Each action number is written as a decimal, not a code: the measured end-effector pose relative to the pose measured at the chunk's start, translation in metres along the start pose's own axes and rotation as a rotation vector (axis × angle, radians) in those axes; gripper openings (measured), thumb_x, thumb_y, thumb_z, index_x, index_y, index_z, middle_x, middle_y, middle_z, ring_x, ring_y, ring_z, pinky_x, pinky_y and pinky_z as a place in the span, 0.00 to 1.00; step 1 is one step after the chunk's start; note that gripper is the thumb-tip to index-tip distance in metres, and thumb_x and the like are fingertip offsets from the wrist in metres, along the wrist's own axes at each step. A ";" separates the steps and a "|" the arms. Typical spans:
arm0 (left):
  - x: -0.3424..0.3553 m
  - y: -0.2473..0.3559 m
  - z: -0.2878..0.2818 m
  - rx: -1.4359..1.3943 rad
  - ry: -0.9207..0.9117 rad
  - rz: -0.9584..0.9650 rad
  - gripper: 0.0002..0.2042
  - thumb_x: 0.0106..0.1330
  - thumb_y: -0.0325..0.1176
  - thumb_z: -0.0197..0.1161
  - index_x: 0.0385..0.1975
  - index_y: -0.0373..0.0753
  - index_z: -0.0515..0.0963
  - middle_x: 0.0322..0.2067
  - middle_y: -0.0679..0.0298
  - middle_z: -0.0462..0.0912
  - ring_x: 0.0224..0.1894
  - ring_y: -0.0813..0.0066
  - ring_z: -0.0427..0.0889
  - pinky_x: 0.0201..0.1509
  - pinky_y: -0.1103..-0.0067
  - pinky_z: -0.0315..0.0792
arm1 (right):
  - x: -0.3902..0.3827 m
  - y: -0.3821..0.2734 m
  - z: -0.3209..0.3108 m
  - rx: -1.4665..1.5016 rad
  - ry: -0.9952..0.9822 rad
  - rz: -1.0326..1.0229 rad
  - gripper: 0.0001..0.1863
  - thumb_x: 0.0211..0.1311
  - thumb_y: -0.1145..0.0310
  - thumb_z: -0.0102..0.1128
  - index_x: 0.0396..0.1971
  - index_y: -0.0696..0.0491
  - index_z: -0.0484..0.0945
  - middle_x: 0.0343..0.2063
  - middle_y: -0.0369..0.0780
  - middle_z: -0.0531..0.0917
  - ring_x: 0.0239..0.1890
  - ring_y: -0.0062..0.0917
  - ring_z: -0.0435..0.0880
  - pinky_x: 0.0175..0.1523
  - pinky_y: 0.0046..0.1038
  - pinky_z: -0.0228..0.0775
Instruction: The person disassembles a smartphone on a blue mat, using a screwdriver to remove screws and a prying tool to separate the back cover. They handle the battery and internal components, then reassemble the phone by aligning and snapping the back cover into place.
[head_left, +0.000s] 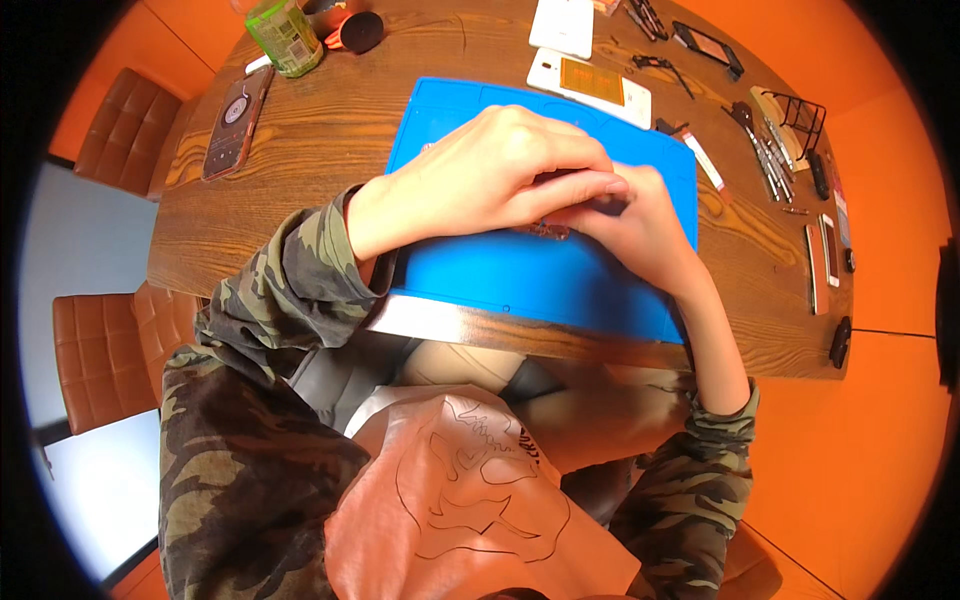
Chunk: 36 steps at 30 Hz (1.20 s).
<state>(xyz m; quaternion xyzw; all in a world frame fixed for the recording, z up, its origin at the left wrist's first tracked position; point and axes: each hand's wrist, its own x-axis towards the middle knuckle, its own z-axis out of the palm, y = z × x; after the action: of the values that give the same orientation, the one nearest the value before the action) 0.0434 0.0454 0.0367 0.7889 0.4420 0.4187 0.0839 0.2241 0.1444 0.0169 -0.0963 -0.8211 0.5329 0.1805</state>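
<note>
Both hands bunched up over a blue mat, tiny part mostly hidden

So the left hand point(490, 165) arches over and its thumb meets the right hand point(640, 220). A small reddish piece point(548, 231) peeks out just below that thumb, beside the right fingers, over the blue mat point(480, 275). Honestly can't tell if either hand is pinching it. White phone point(590, 88) sits at the mat's far edge.

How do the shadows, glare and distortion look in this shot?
Head view: a soft, dark shadow on the mat below the right hand; head view: glare whitening the near edge of the table toward the left; head view: fisheye bending of the table's outline, with black corners.
</note>
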 end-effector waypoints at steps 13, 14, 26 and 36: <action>-0.002 -0.009 0.003 0.029 0.061 0.057 0.06 0.70 0.28 0.65 0.37 0.32 0.84 0.30 0.57 0.85 0.29 0.64 0.85 0.34 0.75 0.77 | -0.002 0.015 0.005 0.169 0.063 0.025 0.16 0.61 0.79 0.71 0.48 0.63 0.80 0.40 0.39 0.88 0.44 0.21 0.88 0.51 0.25 0.82; -0.001 -0.010 0.002 0.016 0.065 0.061 0.06 0.70 0.28 0.65 0.37 0.32 0.84 0.30 0.57 0.85 0.29 0.64 0.85 0.34 0.75 0.77 | -0.002 0.014 0.003 0.120 0.062 0.014 0.16 0.61 0.79 0.71 0.49 0.63 0.80 0.40 0.39 0.88 0.44 0.21 0.88 0.51 0.25 0.82; -0.001 -0.011 0.006 -0.005 0.096 0.031 0.11 0.73 0.38 0.62 0.42 0.39 0.86 0.28 0.55 0.86 0.29 0.57 0.86 0.35 0.71 0.79 | 0.003 -0.001 -0.001 0.138 0.076 0.106 0.11 0.60 0.80 0.72 0.40 0.63 0.80 0.38 0.37 0.87 0.45 0.19 0.85 0.50 0.22 0.81; 0.001 -0.014 0.004 0.015 0.102 0.052 0.10 0.73 0.37 0.63 0.41 0.36 0.86 0.29 0.55 0.86 0.28 0.59 0.86 0.33 0.72 0.79 | 0.004 0.014 0.005 0.025 0.158 -0.088 0.14 0.54 0.78 0.77 0.36 0.59 0.78 0.28 0.35 0.84 0.33 0.14 0.82 0.41 0.20 0.77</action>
<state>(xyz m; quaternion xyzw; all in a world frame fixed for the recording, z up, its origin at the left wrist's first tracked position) 0.0374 0.0552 0.0279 0.7783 0.4280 0.4573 0.0443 0.2178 0.1472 0.0031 -0.0996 -0.8009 0.5253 0.2695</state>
